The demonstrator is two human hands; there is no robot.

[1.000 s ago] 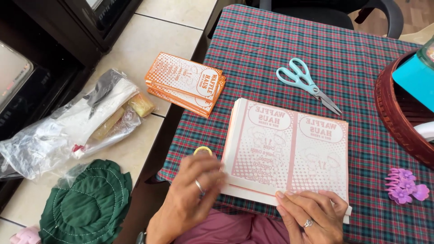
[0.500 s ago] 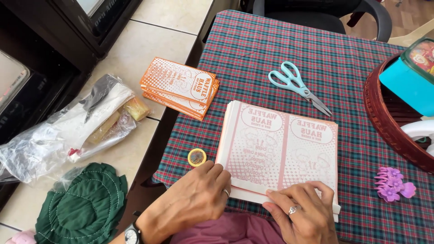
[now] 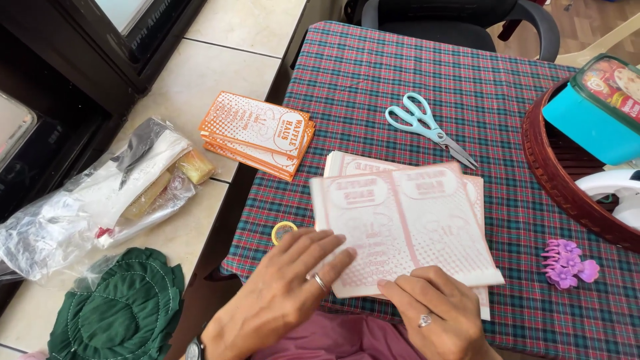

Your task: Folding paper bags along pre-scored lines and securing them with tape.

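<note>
Basket (image 3: 557, 180) cut off rightward

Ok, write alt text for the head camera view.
Two bare hands, left hand and right hand, press on a stack of pink-printed paper sheets on a plaid-clothed table. Light-blue scissors lie beyond, and orange printed packets sit at the left.

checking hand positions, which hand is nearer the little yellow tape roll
Left. The left hand lies just right of and below the tape roll, fingertips almost beside it. The right hand rests further right, on the near edge of the pink paper sheets.
</note>
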